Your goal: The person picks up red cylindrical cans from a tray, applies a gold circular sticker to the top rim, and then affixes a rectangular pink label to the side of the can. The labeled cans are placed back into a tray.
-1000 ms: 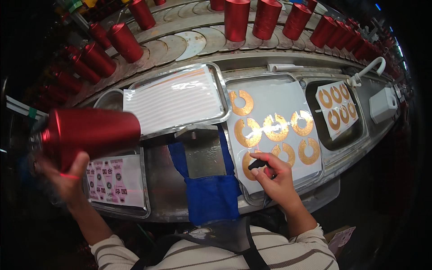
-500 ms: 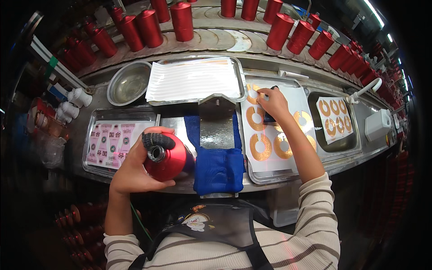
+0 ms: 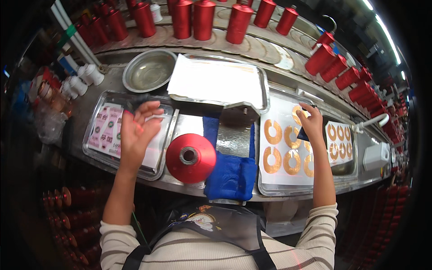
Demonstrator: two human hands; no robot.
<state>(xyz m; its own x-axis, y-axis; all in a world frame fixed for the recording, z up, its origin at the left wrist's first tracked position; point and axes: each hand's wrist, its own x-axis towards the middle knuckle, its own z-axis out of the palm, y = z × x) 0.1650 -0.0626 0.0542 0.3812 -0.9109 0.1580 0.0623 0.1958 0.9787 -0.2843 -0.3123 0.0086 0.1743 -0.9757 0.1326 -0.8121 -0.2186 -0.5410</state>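
My left hand (image 3: 138, 135) is raised with its fingers apart, just left of a red bottle (image 3: 191, 159) and not touching it. A blurred dark cover seems to be on one finger. The bottle stands upright with its open mouth toward me, beside a blue cloth (image 3: 230, 177). Over a white sheet (image 3: 281, 180), the fingers of my right hand (image 3: 311, 123) pinch a gold C-shaped label (image 3: 297, 116), which seems lifted from it. A dark flat object (image 3: 302, 135) shows beside that hand; its kind is unclear. Several more gold labels (image 3: 272, 159) lie on the sheet.
Left is a metal tray (image 3: 90, 135) with pink printed sheets (image 3: 104, 128). A steel bowl (image 3: 150, 69) and a tray of white sheets (image 3: 216, 80) stand behind. A metal bracket (image 3: 243, 112) rises mid-bench. Red bottles (image 3: 239, 22) line the conveyor; a sink (image 3: 346, 168) is right.
My left hand has let go of the red bottle, which now stands on the bench, and moved up and left. My right hand has come away from the sheet's far left with a gold label. The view has shifted.
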